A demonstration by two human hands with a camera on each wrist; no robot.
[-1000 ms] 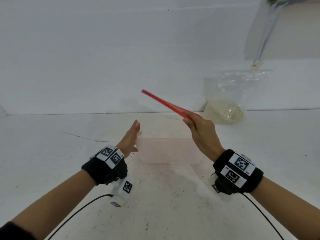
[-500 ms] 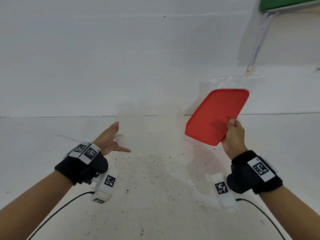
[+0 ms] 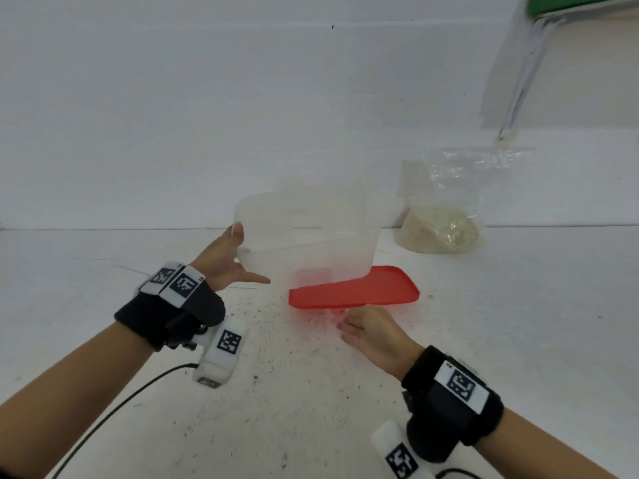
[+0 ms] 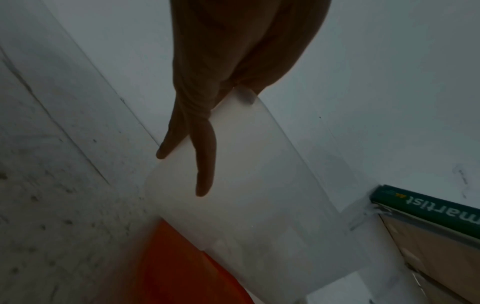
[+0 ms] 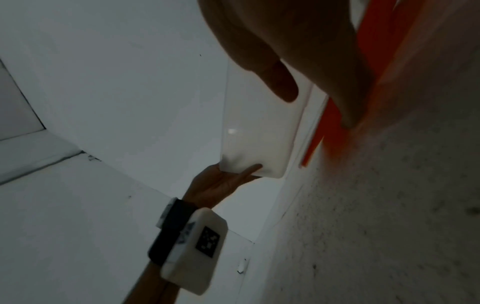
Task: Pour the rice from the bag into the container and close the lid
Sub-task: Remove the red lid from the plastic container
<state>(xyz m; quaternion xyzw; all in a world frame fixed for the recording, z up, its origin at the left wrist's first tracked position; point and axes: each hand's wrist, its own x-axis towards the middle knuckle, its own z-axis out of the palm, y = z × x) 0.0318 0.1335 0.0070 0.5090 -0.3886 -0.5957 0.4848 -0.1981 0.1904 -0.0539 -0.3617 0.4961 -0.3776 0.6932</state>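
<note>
My left hand grips the left end of the clear, empty container, thumb at the rim, and holds it tilted above the table. Seen from the left wrist, its fingers lie along the container's wall. The red lid lies flat on the table, partly below the container's right end. At the lid's near edge, my right hand touches it with straight fingers and holds nothing. A clear bag of rice stands against the wall at the back right.
The white table is speckled with dark grains in front of me. A white wall runs close behind the container. A green board hangs at the top right above the bag. Cables trail from both wrist cameras.
The red lid went from my raised right hand down flat onto the table, and the fingers have loosened from it. My left hand has lifted and tilted the container.
</note>
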